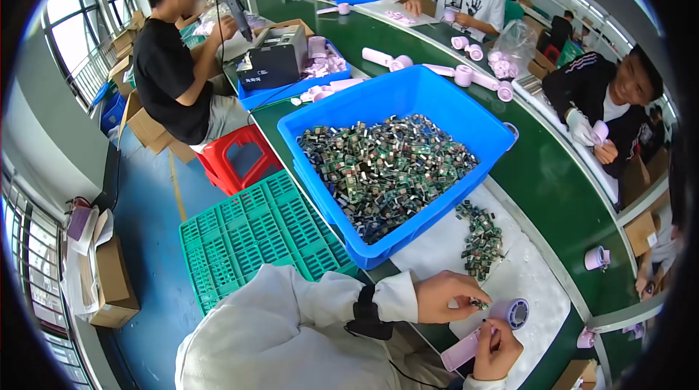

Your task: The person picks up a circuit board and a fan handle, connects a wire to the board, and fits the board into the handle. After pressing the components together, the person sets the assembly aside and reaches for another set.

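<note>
Between the thumb and fingers of my left hand is a small green circuit board. It is close to the round purple head of a pink plastic housing, shaped like a small hair dryer. My right hand is closed on the pink handle of this housing, its fingers partly covering where handle and head meet. Both hands are over a white sheet on the bench. Beyond them lies a loose pile of circuit boards. A large blue bin farther off holds many more boards.
A green conveyor belt curves past on the right, carrying pink housings. Green plastic crates and a red stool stand on the left. Several co-workers sit along the line, one holding a power screwdriver.
</note>
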### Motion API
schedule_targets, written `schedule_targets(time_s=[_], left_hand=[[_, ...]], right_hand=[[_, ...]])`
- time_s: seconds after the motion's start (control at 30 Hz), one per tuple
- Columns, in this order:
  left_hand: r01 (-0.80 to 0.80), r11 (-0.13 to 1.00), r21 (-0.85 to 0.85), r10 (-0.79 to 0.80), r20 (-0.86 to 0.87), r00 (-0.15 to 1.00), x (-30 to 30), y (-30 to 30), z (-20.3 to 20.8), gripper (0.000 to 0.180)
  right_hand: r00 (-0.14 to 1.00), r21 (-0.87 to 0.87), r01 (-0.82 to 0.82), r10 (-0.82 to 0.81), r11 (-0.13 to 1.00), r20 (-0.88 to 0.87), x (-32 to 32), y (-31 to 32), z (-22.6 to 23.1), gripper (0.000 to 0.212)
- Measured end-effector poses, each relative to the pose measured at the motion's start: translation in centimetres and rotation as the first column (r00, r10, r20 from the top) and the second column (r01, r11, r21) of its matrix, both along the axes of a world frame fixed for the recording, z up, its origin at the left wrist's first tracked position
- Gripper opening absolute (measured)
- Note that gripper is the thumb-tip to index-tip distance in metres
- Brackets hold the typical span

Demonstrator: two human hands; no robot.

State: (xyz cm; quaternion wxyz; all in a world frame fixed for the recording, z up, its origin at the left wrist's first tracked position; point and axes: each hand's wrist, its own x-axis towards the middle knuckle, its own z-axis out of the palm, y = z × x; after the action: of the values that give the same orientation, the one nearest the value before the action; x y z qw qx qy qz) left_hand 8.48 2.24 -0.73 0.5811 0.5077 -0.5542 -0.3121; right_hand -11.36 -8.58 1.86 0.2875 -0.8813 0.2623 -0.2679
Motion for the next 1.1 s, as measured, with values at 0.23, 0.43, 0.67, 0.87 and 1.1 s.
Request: schedule_targets(time_s=[0.23, 0.43, 0.67, 0.87, 1.1], left_hand=[[0.104, 0.992, -0.065, -0.099, 0.072, 0.993, -0.1, -0.1, -0.1, 0.033], [0.039, 0.994, 0.106, -0.04, 0.003, 0.999, 0.4, 0.6, 1.1, 0.034], [0.159, 0.981, 0.111, -0.16, -0.003, 0.987, 0.7, -0.4, 1.2, 0.031], [0.154, 0.982, 0.111, -0.152, -0.021, 0.988, 0.4, -0.1, 1.2, 0.028], [0.174, 0.965, 0.195, -0.167, -0.054, 0.984, 0.6, 0.1, 1.8, 0.03]], right_hand=[[0.997, 0.003, 0.058, -0.057, 0.998, -0.059, 0.0, 0.6, 1.2, 0.004], [0.998, 0.031, -0.045, 0.043, 0.999, 0.052, 0.8, 0.4, 2.1, 0.008], [0.985, 0.054, -0.061, 0.051, 0.997, 0.164, 0.0, 0.2, 1.3, 0.012], [0.984, 0.051, -0.098, 0.089, 0.994, 0.152, -0.3, 0.5, 1.1, 0.012], [0.986, 0.051, -0.084, 0.076, 0.995, 0.15, -0.1, 0.5, 0.9, 0.011]])
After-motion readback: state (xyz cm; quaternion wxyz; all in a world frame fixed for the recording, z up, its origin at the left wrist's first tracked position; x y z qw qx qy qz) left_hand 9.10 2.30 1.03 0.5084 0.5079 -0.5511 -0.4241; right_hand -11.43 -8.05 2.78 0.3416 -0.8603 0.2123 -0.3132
